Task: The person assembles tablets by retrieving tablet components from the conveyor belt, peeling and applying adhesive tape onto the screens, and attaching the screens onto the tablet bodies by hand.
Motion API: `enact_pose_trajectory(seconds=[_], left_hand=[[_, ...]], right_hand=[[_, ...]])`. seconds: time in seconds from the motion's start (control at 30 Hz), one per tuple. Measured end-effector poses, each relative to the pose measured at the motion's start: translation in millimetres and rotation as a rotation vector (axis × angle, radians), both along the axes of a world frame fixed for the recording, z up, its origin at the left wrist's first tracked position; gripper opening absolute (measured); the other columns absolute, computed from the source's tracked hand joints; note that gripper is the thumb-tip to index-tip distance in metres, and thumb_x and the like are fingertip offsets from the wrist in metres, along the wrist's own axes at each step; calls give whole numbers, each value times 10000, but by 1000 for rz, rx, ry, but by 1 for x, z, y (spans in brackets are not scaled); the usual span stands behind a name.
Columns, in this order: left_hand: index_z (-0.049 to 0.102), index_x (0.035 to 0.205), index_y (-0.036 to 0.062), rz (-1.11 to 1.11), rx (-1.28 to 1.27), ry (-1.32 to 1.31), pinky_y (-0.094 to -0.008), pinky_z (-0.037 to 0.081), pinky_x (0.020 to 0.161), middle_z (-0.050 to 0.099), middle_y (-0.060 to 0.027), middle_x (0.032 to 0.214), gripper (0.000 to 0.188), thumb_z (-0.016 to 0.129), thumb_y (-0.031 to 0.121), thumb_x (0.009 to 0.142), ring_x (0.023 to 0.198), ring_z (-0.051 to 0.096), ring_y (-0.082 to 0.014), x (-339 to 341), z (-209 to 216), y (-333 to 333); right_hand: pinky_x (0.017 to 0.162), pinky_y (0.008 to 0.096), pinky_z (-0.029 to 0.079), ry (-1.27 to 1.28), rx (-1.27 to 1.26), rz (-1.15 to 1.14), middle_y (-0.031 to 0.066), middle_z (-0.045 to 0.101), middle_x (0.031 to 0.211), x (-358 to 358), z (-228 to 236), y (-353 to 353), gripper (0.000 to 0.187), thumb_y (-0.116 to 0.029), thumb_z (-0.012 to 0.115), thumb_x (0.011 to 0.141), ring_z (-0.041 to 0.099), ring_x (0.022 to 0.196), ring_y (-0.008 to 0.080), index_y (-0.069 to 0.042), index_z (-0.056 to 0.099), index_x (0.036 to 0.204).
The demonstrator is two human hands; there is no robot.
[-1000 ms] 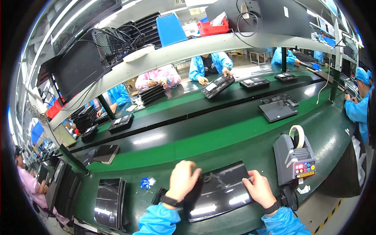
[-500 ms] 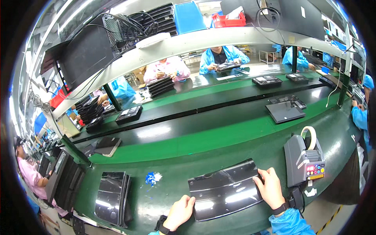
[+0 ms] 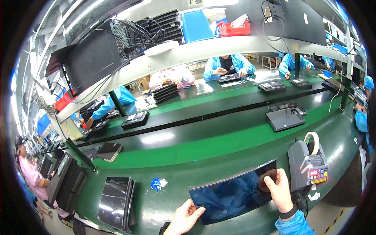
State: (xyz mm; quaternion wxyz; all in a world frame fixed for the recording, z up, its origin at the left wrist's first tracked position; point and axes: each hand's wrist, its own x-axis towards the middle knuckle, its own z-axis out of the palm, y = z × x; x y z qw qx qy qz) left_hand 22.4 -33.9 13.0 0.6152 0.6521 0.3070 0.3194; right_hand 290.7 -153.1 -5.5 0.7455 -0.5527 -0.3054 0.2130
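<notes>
A glossy dark flat panel (image 3: 235, 196), like a laptop screen, lies tilted between my hands just above the bench and shows bluish reflections. My left hand (image 3: 186, 217) grips its lower left edge with the thumb on top. At the right end my right hand (image 3: 279, 190) pinches the edge between thumb and fingers. A few similar glossy black panels (image 3: 112, 203) are stacked to the left. Between the stack and my left hand lies a small heap of blue and white scraps (image 3: 157, 184).
An automatic tape dispenser (image 3: 305, 164) with a pale tape roll stands right of my right hand. Beyond, a laptop part (image 3: 286, 118) and a dark flat device (image 3: 109, 151) rest on the green bench (image 3: 164, 209). Co-workers sit opposite. A shelf beam (image 3: 219, 45) crosses overhead.
The panel's surface has tilted, its reflections turning from bright white streaks to blue. Its right end and my right hand have moved slightly right. The whole view has shifted a little.
</notes>
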Motion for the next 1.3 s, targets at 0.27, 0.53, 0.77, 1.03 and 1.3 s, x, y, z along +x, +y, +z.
enact_pose_trajectory(seconds=[0.27, 0.53, 0.77, 1.03, 1.3], left_hand=[[522, 1015, 39, 107, 246, -25, -201, 359, 553, 492, 47, 715, 160, 585, 69, 871, 630, 434, -36, 7, 12, 23], [424, 1230, 41, 272, 266, -485, -182, 387, 619, 490, -44, 1080, 413, 591, 0, 855, 704, 474, -55, 60, -2, 16], [508, 1057, 14, 492, 520, -344, -332, 407, 866, 544, -108, 1011, 196, 499, -6, 862, 939, 520, -203, 45, 6, 14], [501, 1060, 20, 380, 529, -454, -333, 410, 849, 530, -97, 1038, 189, 533, 61, 878, 923, 518, -197, 44, -1, 17], [447, 1091, 36, 322, 381, -532, -226, 418, 728, 511, -37, 940, 261, 568, 23, 861, 780, 498, -97, 47, -24, 18]], right_hand=[[555, 222, 437, 106, 105, 24, 42, 560, 736, 5, 10, 10, 120, -8, 564, 857, 517, 609, 90, -28, 447, 878], [690, 286, 472, -520, -48, -275, 114, 561, 935, -3, 3, -16, 256, -44, 601, 823, 574, 801, 197, 12, 494, 1048], [593, 228, 424, -113, -85, -655, 70, 531, 780, -12, -10, -145, 99, -83, 523, 898, 496, 639, 112, 10, 517, 930], [550, 254, 481, 317, 35, -517, 123, 627, 834, 18, -11, -135, 227, -219, 506, 934, 596, 648, 159, 1, 539, 977], [679, 320, 418, -866, -99, -134, 59, 532, 760, -2, 103, -112, 88, -75, 587, 771, 506, 714, 187, -45, 510, 800]])
